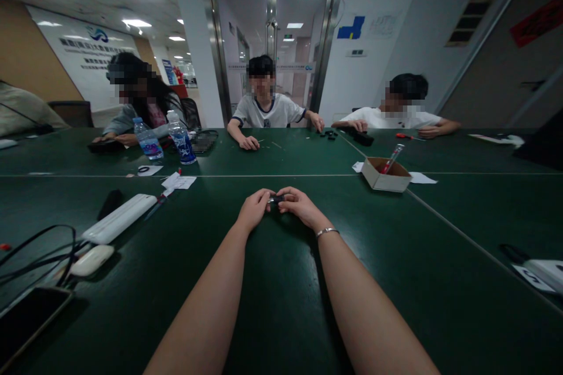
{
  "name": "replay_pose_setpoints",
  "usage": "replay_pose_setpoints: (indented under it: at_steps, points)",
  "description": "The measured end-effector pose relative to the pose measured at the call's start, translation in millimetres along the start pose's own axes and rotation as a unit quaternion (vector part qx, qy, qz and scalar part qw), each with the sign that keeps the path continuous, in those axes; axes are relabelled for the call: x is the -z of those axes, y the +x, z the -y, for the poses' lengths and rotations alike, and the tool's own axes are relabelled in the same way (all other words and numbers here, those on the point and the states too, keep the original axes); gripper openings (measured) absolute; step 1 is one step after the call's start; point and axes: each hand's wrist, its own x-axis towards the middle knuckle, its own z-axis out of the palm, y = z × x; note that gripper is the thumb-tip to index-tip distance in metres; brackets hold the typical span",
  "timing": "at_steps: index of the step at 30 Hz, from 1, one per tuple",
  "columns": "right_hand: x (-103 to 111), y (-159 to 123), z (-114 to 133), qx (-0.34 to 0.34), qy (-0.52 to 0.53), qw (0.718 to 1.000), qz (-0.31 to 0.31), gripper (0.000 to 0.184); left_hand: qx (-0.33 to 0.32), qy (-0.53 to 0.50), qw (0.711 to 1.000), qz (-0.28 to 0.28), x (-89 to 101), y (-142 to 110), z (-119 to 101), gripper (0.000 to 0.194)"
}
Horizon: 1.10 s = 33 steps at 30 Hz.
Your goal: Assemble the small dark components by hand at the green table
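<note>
Between my two hands is a small dark cylindrical piece with a silvery end [276, 200], too small for me to name its kind. My left hand [255, 209] pinches its silvery left end. The dark right part sits in the closed fingers of my right hand [299, 206], which has a metal bracelet [328, 232] at the wrist. Both hands are close together just above or on the green table [281, 281]; I cannot tell whether they touch it. The fingers cover part of the piece.
At the left lie a white power strip [121, 220], a white rounded case [93, 261], black cables and a phone [33, 316]. Two bottles [182, 139] stand farther back. A cardboard box [386, 180] holds a red-tipped tube, right of my hands. Several people sit across the table.
</note>
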Motion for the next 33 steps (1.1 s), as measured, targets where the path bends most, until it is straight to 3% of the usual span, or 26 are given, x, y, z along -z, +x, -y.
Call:
replay_pose_setpoints:
  at_steps: [33]
  points:
    - [1.4, 1.8, -3.9, 0.01, 0.005, 1.0, 0.003, 0.037, -0.014, -0.005, 1.0, -0.003, 0.0, 0.0, 0.6, 0.03]
